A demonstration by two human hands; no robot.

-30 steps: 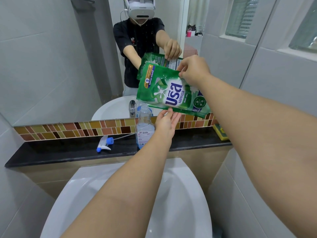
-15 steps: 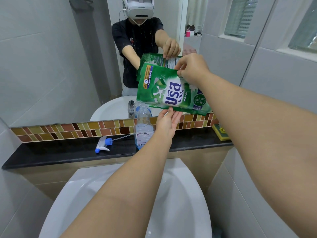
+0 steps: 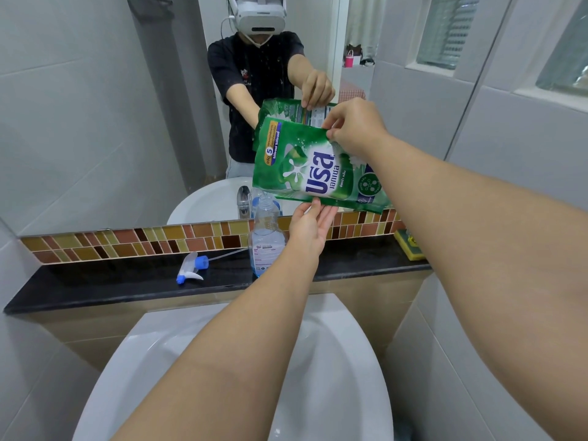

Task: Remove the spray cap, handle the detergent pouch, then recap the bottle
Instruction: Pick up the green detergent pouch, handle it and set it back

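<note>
A green detergent pouch hangs tilted in the air, its lower left corner just above the open neck of a clear spray bottle. My right hand pinches the pouch's top edge. My left hand supports its bottom edge with the fingertips, beside the bottle. The bottle stands uncapped on the black ledge, with blue liquid at its base. The white and blue spray cap lies on the ledge to the left, its thin tube pointing toward the bottle.
A white sink basin lies below my arms. A mirror above a mosaic tile strip reflects a person and the tap. A yellow and green sponge sits at the ledge's right end. Tiled walls close both sides.
The pouch has tipped a little more, its lower left corner coming closer to the bottle's neck. Both hands keep their hold. The cap and bottle have not moved.
</note>
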